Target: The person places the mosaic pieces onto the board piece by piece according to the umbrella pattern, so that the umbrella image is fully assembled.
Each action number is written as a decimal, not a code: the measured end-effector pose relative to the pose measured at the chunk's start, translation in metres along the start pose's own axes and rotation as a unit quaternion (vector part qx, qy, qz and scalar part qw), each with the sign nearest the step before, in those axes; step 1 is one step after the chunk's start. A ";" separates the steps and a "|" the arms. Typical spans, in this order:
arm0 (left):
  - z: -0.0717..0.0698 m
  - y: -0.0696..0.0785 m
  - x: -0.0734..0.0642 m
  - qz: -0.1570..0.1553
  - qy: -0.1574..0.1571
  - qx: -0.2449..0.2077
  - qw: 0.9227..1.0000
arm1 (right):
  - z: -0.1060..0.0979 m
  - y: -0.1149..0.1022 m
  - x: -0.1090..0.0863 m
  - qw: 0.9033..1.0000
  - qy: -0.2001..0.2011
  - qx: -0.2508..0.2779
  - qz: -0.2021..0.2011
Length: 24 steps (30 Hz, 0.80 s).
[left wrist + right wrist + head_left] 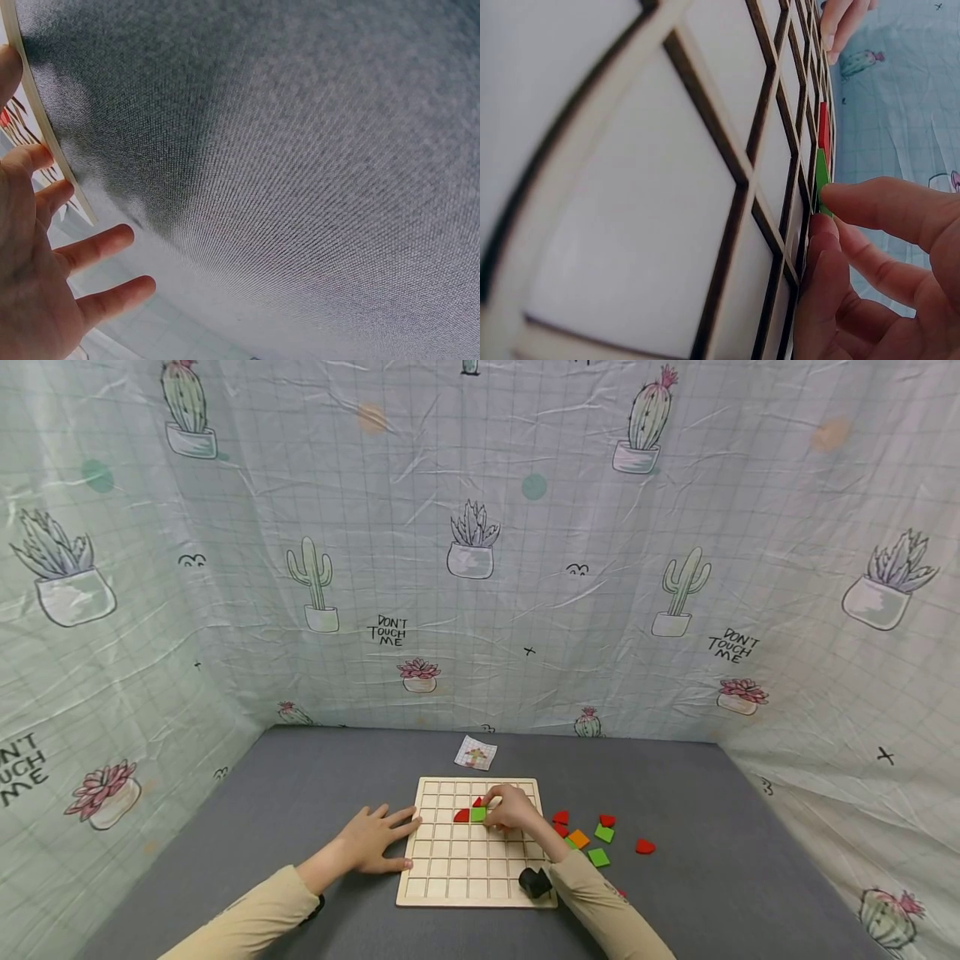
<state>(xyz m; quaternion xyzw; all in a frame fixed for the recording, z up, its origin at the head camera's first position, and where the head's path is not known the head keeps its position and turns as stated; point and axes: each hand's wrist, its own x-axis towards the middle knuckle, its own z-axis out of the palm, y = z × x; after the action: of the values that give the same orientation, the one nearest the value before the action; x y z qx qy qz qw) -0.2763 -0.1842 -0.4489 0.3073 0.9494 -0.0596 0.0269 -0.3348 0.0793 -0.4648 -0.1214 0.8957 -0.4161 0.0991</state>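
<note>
A light wooden grid board [440,868] lies on the grey table. My left hand [375,841] rests at its left edge with fingers spread, thumb and some fingertips touching the rim; the left wrist view shows this hand [37,255] holding nothing else. Over the board's upper part, my right hand [513,810] pinches a green square tile [477,815] by its edge. In the right wrist view the thumb lies against the green tile [822,174]. Left of it sits a red quarter-round tile [462,816]; another red tile [477,802] shows just behind, partly hidden.
Loose tiles lie right of the board: red [645,847], green [598,857] and orange [577,838], several in all. A small printed picture card [476,753] lies behind the board. The black wrist camera [534,882] hangs over the board's lower right corner. A patterned curtain surrounds the table.
</note>
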 end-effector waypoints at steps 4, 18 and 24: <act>0.000 0.001 0.000 -0.004 -0.003 0.003 1.000 | 0.000 0.001 0.000 1.000 -0.001 0.000 -0.002; 0.000 0.000 0.000 -0.003 -0.004 0.004 1.000 | -0.004 -0.002 -0.005 1.000 -0.008 0.025 -0.008; -0.001 0.001 0.000 -0.004 -0.003 0.003 1.000 | -0.010 -0.002 -0.011 0.998 -0.020 0.049 -0.031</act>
<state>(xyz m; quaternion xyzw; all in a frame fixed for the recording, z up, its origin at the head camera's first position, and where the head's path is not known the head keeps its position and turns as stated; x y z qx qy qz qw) -0.2756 -0.1838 -0.4481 0.3035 0.9503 -0.0638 0.0285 -0.3265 0.0889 -0.4560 -0.1522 0.8678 -0.4603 0.1095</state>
